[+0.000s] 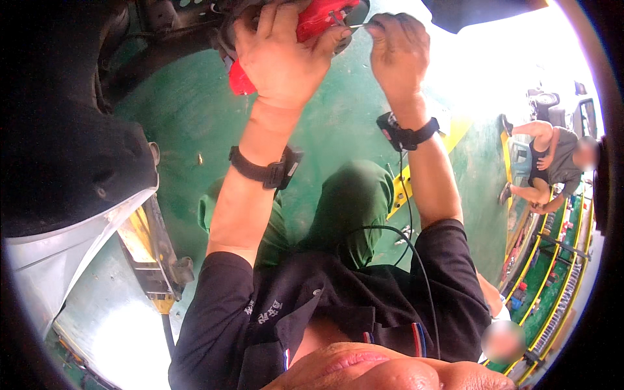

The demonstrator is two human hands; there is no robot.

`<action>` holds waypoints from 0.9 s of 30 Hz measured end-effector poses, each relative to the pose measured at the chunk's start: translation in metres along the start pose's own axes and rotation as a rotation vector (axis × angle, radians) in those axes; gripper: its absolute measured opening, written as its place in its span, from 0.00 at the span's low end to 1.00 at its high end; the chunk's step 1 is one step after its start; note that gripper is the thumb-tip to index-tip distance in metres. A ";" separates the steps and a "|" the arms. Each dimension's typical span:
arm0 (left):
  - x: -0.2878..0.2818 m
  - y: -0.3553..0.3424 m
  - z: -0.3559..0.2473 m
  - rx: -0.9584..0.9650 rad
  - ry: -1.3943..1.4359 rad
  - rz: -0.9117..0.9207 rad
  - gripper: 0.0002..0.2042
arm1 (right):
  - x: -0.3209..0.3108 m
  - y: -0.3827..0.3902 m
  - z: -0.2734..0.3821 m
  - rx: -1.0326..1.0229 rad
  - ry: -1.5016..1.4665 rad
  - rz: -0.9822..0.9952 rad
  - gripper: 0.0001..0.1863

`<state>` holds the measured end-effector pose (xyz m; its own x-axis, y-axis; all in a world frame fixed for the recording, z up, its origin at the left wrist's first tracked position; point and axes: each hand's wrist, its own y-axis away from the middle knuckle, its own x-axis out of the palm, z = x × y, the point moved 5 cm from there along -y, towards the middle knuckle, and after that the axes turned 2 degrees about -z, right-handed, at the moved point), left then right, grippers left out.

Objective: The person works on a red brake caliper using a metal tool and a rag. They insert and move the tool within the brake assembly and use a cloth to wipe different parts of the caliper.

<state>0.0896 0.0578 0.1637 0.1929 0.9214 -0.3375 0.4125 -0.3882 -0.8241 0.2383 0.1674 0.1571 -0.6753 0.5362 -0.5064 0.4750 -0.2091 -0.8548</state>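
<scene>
At the top of the view, my left hand (279, 62) is closed over a red brake caliper (322, 18). The caliper's lower end shows below the wrist side of that hand, and the rest lies hidden under the palm. My left thumb reaches toward a thin metal rod (359, 26). To the right, my right hand (400, 55) pinches the other end of this rod, its fingers curled in. The rod spans the short gap between both hands, and its far tip is near the caliper. Black straps with small boxes circle both wrists.
Dark suspension parts (153, 62) and a black wheel-arch liner (71, 175) fill the left. Below them stands a lift arm (153, 253). A cable (416, 253) runs from my right wrist strap. On the right, a person (559, 156) sits near yellow-edged racks (549, 279); another person is lower right.
</scene>
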 end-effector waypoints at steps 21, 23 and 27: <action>0.000 0.008 0.028 -0.073 0.316 -0.009 0.17 | 0.028 0.045 0.083 0.873 -0.406 0.240 0.23; -0.003 0.008 0.032 -0.143 0.425 0.004 0.17 | 0.026 0.038 0.099 0.963 -0.534 0.202 0.24; 0.005 0.015 0.047 -0.407 0.825 0.086 0.19 | 0.021 0.027 0.112 1.149 -0.783 0.207 0.27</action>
<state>0.0548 0.0580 0.1286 0.7462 0.6437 0.1701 0.6184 -0.5755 -0.5351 0.1741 0.0811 0.1104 -0.9665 -0.0952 -0.2385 0.1402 -0.9737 -0.1797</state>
